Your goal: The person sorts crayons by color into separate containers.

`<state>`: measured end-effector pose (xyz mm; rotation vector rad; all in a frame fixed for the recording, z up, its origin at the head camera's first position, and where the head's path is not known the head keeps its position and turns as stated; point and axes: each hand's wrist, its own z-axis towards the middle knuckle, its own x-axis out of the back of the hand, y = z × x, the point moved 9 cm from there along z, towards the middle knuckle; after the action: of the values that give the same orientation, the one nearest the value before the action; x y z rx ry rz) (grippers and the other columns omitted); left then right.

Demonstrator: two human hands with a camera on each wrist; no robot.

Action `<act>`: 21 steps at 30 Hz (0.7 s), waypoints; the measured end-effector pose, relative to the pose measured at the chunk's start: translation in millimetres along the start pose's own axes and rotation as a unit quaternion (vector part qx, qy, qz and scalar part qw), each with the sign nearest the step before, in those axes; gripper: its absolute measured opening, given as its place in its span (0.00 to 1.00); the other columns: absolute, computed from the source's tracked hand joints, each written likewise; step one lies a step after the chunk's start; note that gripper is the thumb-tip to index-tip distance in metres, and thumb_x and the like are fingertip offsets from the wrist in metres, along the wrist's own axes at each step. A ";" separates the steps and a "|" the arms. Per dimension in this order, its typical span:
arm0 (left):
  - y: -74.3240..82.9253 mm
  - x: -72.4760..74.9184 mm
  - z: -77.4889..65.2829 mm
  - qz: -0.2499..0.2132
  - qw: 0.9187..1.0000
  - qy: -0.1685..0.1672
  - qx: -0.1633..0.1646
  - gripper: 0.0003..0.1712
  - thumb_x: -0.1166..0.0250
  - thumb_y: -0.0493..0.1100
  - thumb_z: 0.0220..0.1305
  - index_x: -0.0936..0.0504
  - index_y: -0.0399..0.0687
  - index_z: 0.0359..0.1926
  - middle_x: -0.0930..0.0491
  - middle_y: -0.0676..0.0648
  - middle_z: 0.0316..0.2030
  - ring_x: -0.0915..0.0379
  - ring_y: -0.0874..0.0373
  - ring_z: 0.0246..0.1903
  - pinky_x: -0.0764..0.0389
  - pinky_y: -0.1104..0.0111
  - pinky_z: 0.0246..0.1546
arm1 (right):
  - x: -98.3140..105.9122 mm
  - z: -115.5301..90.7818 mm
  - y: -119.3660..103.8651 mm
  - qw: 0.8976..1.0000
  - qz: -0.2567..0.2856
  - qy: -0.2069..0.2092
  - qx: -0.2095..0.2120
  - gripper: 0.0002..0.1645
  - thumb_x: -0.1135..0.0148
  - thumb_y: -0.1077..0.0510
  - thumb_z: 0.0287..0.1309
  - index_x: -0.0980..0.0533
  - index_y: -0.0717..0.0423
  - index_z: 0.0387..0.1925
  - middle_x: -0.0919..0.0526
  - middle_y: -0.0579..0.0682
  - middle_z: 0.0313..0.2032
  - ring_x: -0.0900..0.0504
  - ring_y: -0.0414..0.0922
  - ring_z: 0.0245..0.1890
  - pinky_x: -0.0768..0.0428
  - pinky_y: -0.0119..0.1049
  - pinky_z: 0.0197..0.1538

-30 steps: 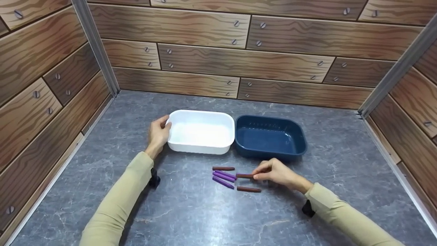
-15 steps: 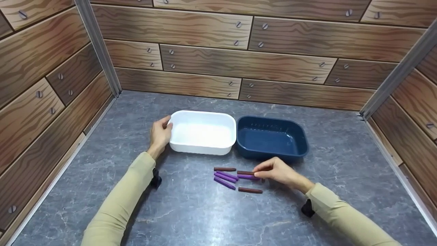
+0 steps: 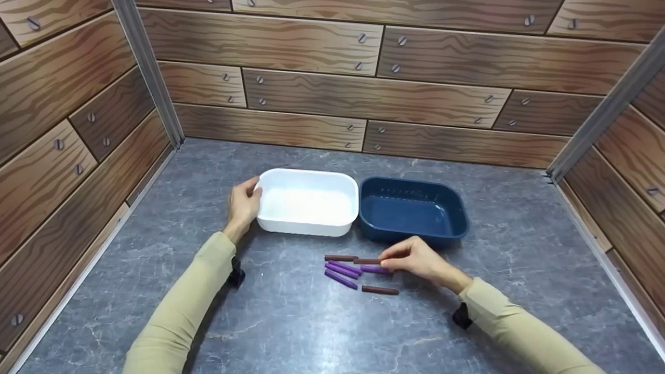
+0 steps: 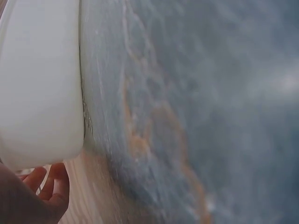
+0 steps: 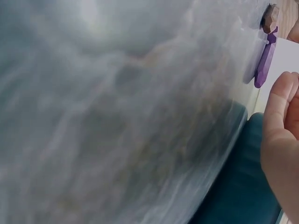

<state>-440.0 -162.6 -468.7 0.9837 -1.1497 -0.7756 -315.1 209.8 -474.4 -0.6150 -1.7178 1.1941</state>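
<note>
My left hand [image 3: 243, 205] grips the left end of a white rectangular container [image 3: 306, 227], its thumb by the rim; in the left wrist view, curled fingers [image 4: 60, 196] show at the container's corner. Between thumb and fingertips, my right hand [image 3: 422, 262] pinches a brown crayon [image 3: 366, 261]. That crayon's left tip is close to another brown crayon [image 3: 338, 258]; whether they touch is unclear. Just below the pinched one lies a purple crayon [image 3: 374, 269], partly hidden by the hand. More purple crayons [image 3: 341, 279] lie slanted to the left. A third brown crayon [image 3: 380, 290] lies nearest the person.
A dark blue container [image 3: 413, 235] stands right against the white one, behind the right hand. Both stand on a grey marbled tabletop [image 3: 291, 322]. Wood-patterned walls [image 3: 270, 130] enclose the back and sides.
My right hand has moved the brown crayon slightly away from the body and left, uncovering a purple crayon below it. The left hand stays at the white container.
</note>
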 end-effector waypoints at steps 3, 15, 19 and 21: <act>0.7 0.1 0.3 0.004 1.000 0.004 0.001 0.23 0.46 0.39 0.72 0.28 0.41 0.66 0.24 0.39 0.61 0.26 0.48 0.58 0.24 0.58 0.58 | -1.6 0.2 -9.4 1.000 0.002 0.002 0.013 0.12 0.30 0.62 0.55 0.15 0.67 0.40 0.12 0.54 0.33 0.18 0.38 0.30 0.18 0.31 0.36; -3.2 -0.5 -3.5 0.023 1.000 0.006 0.008 0.23 0.46 0.40 0.72 0.28 0.42 0.66 0.23 0.39 0.60 0.25 0.47 0.56 0.24 0.57 0.56 | -7.3 16.8 -7.8 0.999 0.034 0.005 0.031 0.12 0.30 0.60 0.56 0.14 0.62 0.41 0.14 0.65 0.39 0.15 0.41 0.32 0.15 0.39 0.39; 0.2 -0.1 -2.1 0.019 1.000 0.008 0.004 0.23 0.46 0.40 0.73 0.28 0.41 0.66 0.23 0.38 0.61 0.25 0.47 0.56 0.24 0.57 0.56 | -6.1 25.4 -18.3 0.998 0.034 0.021 0.039 0.11 0.31 0.63 0.57 0.15 0.63 0.41 0.14 0.69 0.38 0.16 0.42 0.32 0.15 0.44 0.41; 2.1 -0.2 -1.2 0.017 1.000 0.008 0.001 0.23 0.46 0.39 0.72 0.28 0.40 0.66 0.24 0.38 0.61 0.25 0.47 0.57 0.24 0.57 0.57 | -5.6 30.0 -21.5 0.998 0.035 0.029 0.038 0.10 0.31 0.63 0.57 0.15 0.64 0.41 0.15 0.69 0.39 0.16 0.42 0.32 0.15 0.45 0.41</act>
<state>-438.9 -161.4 -467.0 0.9688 -1.1506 -0.7387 -337.1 183.3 -460.2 -0.6606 -1.6066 1.2729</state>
